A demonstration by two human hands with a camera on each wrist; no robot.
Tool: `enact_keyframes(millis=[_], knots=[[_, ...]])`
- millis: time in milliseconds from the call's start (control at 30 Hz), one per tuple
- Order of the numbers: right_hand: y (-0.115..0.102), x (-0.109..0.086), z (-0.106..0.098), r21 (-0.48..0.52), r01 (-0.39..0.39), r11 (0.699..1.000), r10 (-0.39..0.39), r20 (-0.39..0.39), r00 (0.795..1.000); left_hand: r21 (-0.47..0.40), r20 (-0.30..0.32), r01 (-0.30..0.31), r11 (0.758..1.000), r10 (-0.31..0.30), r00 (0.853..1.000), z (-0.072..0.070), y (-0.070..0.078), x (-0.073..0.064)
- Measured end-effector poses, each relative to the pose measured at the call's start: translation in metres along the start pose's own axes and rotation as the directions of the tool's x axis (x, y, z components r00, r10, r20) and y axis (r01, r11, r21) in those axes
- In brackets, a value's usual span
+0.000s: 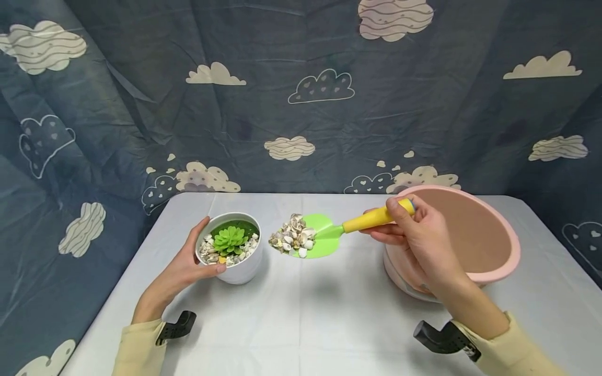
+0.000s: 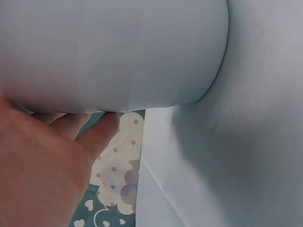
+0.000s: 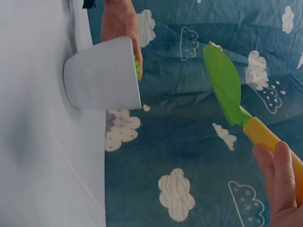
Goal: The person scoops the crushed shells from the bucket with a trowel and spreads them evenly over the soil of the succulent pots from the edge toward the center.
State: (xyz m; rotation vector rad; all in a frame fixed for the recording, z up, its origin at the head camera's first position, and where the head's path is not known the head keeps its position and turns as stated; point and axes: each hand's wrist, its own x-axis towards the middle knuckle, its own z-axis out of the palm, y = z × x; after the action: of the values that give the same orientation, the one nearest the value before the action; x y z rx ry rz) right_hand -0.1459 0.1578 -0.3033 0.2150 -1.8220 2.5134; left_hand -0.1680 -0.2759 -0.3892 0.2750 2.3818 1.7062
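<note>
At the left of the head view my left hand (image 1: 183,269) grips a small white flowerpot (image 1: 244,267), thumb at the near rim and fingers round the far side. Inside the pot a green succulent (image 1: 230,240) is ringed partly by pale stones or shells. My right hand (image 1: 430,245) holds a garden trowel (image 1: 324,243) by its yellow handle. On its green blade lies a heap of small shells or pebbles (image 1: 293,234), raised above the table just right of the pot. In the left wrist view the pot's wall (image 2: 113,52) hides part of the fingers.
A large pink planter (image 1: 510,245) stands at the right, behind my right hand; its bottom inside is hidden. White cloth covers the table (image 1: 301,324). A dark curtain with cloud prints (image 1: 263,120) hangs behind it.
</note>
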Motion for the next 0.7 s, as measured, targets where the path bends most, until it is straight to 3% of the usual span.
enact_keyframes(millis=[367,700], knots=[[0.021,0.006,0.020,0.058,-0.011,0.998,0.008,0.048,0.999,0.016,-0.005,-0.005,1.000,0.005,1.000,0.000,-0.001,0.000],[0.041,0.026,0.035,0.095,-0.038,0.995,0.035,0.032,0.999,-0.013,-0.002,-0.011,1.000,0.011,1.000,0.000,-0.003,0.002]])
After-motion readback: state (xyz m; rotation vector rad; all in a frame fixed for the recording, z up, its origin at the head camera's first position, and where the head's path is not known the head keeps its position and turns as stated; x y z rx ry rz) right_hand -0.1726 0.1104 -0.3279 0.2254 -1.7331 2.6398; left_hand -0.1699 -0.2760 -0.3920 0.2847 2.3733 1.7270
